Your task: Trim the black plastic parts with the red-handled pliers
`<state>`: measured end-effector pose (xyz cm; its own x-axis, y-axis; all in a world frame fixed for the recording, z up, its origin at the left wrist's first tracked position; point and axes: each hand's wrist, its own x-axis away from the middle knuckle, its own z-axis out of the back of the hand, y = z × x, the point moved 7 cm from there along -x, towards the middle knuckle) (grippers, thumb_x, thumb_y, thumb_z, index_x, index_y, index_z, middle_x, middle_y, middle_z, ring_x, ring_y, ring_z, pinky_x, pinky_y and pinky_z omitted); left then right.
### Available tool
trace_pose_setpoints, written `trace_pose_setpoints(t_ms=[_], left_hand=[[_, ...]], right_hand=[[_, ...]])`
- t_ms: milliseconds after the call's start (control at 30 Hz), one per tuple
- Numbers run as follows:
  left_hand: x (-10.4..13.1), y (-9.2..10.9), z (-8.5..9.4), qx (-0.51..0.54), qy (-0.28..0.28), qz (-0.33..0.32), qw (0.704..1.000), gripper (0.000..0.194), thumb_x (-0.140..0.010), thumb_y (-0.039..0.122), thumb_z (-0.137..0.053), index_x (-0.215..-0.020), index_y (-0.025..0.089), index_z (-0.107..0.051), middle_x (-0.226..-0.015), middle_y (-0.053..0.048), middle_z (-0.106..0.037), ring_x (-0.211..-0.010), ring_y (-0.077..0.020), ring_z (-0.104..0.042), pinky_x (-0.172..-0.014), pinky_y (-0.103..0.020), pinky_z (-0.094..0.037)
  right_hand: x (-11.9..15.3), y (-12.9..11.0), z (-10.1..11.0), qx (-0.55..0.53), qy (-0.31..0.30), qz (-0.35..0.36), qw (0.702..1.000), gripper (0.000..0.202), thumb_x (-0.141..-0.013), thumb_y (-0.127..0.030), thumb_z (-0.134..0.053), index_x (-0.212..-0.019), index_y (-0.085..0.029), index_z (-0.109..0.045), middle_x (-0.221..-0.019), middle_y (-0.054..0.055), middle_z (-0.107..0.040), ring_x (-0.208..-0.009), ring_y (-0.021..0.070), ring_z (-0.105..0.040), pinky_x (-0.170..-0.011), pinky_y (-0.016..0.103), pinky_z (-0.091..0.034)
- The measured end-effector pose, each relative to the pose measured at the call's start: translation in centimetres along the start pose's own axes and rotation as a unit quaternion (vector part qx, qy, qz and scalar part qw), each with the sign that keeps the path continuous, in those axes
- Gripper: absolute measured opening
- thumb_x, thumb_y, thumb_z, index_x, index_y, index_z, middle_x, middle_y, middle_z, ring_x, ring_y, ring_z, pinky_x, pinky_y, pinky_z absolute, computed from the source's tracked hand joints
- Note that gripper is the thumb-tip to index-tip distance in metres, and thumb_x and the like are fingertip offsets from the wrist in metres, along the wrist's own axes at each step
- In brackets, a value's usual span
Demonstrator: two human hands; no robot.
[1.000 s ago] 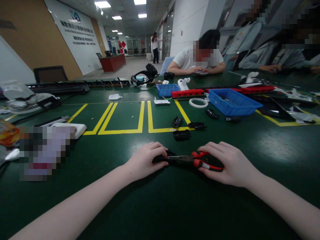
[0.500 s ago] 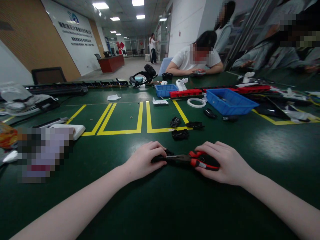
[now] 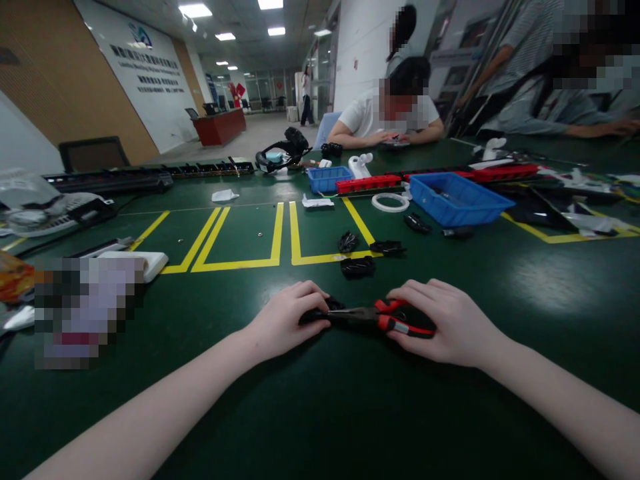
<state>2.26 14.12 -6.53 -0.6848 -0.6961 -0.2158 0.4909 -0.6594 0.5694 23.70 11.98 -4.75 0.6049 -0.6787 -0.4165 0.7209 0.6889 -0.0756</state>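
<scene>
My right hand [image 3: 440,321] is closed around the red-and-black handles of long-nose pliers [image 3: 367,315], whose jaws point left. My left hand [image 3: 293,313] pinches a small black part [image 3: 313,316], mostly covered by the fingers. The tips of the pliers meet this part at my left fingertips; whether the jaws clamp it I cannot make out. Just beyond the hands lie black pieces: a bundle [image 3: 357,267], a second one [image 3: 348,241] and a longer one [image 3: 388,248].
A large blue bin [image 3: 457,203] and a smaller blue bin [image 3: 327,179] stand farther back, near a white ring [image 3: 390,203] and a red strip [image 3: 370,184]. Yellow tape [image 3: 240,267] marks the green table. A white device [image 3: 157,265] lies left. Across sits a person [image 3: 367,120].
The view has shifted slightly. My hands keep the same grip on the pliers and black part. At the back right, people have changed position.
</scene>
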Motion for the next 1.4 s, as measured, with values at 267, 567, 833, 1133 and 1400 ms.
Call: trace_pose_setpoints(t_ms=[267, 567, 833, 1133, 1400], left_hand=[[0.1, 0.1, 0.0, 0.003, 0.004, -0.010, 1.000, 0.012, -0.089, 0.017, -0.068, -0.098, 0.019, -0.061, -0.117, -0.005, -0.061, -0.105, -0.0220, -0.060, -0.088, -0.040, -0.055], [0.0, 0.0, -0.1, 0.003, 0.009, -0.015, 1.000, 0.010, -0.089, 0.018, -0.067, -0.096, 0.020, -0.061, -0.116, -0.005, -0.061, -0.105, -0.0222, -0.060, -0.088, -0.041, -0.054], [0.0, 0.2, 0.0, 0.003, 0.001, -0.011, 1.000, 0.011, -0.089, 0.017, -0.066, -0.097, 0.020, -0.061, -0.117, -0.006, -0.061, -0.106, -0.0231, -0.060, -0.089, -0.042, -0.054], [-0.1, 0.0, 0.0, 0.000, -0.001, -0.010, 1.000, 0.009, -0.090, 0.019, -0.066, -0.097, 0.019, -0.061, -0.118, -0.006, -0.061, -0.107, -0.0227, -0.060, -0.090, -0.042, -0.053], [0.0, 0.2, 0.1, -0.003, -0.005, -0.007, 1.000, 0.010, -0.090, 0.017, -0.066, -0.098, 0.020, -0.062, -0.118, -0.006, -0.060, -0.105, -0.0228, -0.060, -0.089, -0.041, -0.054]], right_hand=[[-0.4, -0.4, 0.6, 0.009, -0.008, 0.007, 1.000, 0.036, -0.081, -0.045, -0.064, -0.105, -0.018, -0.063, -0.092, 0.008, -0.071, -0.068, 0.0177, -0.063, -0.063, 0.032, -0.046], [0.1, 0.0, -0.4, 0.003, -0.009, -0.003, 1.000, 0.037, -0.081, -0.046, -0.064, -0.107, -0.020, -0.062, -0.092, 0.007, -0.071, -0.067, 0.0174, -0.060, -0.063, 0.033, -0.043], [0.0, 0.0, -0.1, 0.009, 0.004, 0.001, 1.000, 0.039, -0.081, -0.046, -0.065, -0.109, -0.019, -0.063, -0.099, 0.009, -0.071, -0.074, 0.0194, -0.063, -0.067, 0.034, -0.046], [0.2, 0.5, 0.0, 0.008, 0.018, -0.001, 1.000, 0.039, -0.080, -0.045, -0.066, -0.111, -0.020, -0.063, -0.100, 0.009, -0.071, -0.077, 0.0205, -0.064, -0.069, 0.035, -0.047], [0.3, 0.4, 0.1, -0.002, 0.012, -0.008, 1.000, 0.038, -0.080, -0.044, -0.066, -0.110, -0.021, -0.063, -0.098, 0.008, -0.071, -0.073, 0.0187, -0.063, -0.066, 0.034, -0.047]])
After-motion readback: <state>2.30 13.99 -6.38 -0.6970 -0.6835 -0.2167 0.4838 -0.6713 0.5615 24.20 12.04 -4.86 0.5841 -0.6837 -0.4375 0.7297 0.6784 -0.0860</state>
